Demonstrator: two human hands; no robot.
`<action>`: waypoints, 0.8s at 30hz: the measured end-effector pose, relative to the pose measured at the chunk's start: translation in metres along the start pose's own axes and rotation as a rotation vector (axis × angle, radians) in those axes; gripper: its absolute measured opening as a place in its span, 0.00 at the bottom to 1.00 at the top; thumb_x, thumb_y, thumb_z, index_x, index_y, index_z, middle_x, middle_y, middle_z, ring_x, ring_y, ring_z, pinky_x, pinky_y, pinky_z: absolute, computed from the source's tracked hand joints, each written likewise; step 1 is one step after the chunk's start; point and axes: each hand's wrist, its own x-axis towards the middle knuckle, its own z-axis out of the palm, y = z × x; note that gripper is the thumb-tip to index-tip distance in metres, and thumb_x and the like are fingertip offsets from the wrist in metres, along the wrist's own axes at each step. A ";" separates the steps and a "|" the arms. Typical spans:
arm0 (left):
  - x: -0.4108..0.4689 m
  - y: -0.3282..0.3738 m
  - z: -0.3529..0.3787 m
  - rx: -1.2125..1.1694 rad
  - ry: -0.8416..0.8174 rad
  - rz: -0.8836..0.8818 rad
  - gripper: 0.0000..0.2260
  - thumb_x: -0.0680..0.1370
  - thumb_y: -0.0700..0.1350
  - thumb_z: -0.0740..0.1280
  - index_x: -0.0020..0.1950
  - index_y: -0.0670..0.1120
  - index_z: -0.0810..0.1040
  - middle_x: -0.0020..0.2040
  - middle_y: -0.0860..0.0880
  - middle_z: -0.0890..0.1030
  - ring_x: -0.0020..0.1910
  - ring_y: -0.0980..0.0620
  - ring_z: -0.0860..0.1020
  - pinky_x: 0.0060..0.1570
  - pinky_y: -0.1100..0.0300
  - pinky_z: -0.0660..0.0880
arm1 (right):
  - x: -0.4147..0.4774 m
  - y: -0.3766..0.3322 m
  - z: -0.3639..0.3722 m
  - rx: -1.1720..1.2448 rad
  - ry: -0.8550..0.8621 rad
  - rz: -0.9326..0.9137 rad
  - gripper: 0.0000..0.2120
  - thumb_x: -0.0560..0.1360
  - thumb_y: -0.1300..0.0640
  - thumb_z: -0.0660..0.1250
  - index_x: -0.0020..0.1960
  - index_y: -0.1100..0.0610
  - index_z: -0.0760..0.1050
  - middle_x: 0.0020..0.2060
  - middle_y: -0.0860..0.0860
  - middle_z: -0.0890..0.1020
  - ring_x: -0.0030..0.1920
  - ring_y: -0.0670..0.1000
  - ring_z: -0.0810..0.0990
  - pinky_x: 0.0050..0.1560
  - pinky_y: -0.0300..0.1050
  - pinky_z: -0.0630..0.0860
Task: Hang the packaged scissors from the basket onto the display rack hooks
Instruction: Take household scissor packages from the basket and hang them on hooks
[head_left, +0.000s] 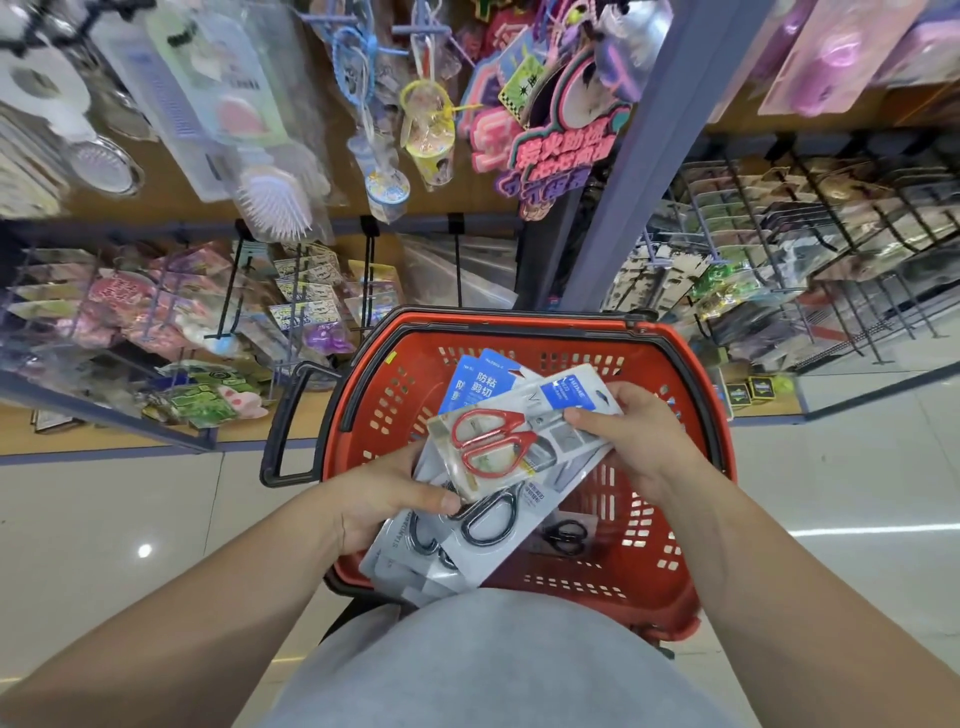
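Over the red basket (670, 561) I hold a fanned stack of packaged scissors. My left hand (384, 493) grips the lower end of the stack, thumb on a pack with black-handled scissors (488, 514). My right hand (623, 431) pinches the upper end of the top pack, which holds red-handled scissors (493, 436). Blue-topped packs (478, 379) stick out behind. One more pack of black scissors (563, 535) lies on the basket floor. The display rack hooks (369, 270) stand beyond the basket.
Shelving with hanging goods fills the far side: hairbrushes (270, 192), keychains, stickers and a pink sign (550, 150). A blue-grey post (628, 171) divides two racks; wire hooks (779, 249) with carded goods stand at the right. The basket's black handle (285, 421) juts left over pale floor tiles.
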 end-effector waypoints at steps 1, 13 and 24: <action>0.000 0.001 0.002 -0.005 0.004 0.000 0.38 0.60 0.39 0.79 0.71 0.47 0.75 0.62 0.43 0.86 0.60 0.45 0.85 0.60 0.50 0.80 | 0.000 -0.001 0.002 0.052 0.010 -0.015 0.19 0.72 0.65 0.80 0.59 0.60 0.78 0.48 0.57 0.89 0.45 0.59 0.88 0.50 0.61 0.83; -0.015 -0.012 0.006 -0.131 0.100 0.036 0.36 0.66 0.32 0.72 0.73 0.48 0.75 0.64 0.35 0.83 0.56 0.36 0.84 0.55 0.41 0.82 | -0.002 -0.003 0.003 0.630 0.118 0.022 0.11 0.80 0.61 0.72 0.62 0.60 0.79 0.44 0.56 0.89 0.41 0.53 0.88 0.41 0.49 0.85; -0.035 -0.034 0.022 -0.301 0.279 0.100 0.39 0.54 0.38 0.77 0.66 0.45 0.80 0.51 0.37 0.87 0.42 0.40 0.87 0.39 0.49 0.84 | -0.003 -0.033 -0.026 0.708 0.116 -0.107 0.20 0.78 0.55 0.73 0.67 0.63 0.78 0.51 0.59 0.88 0.51 0.58 0.88 0.55 0.60 0.84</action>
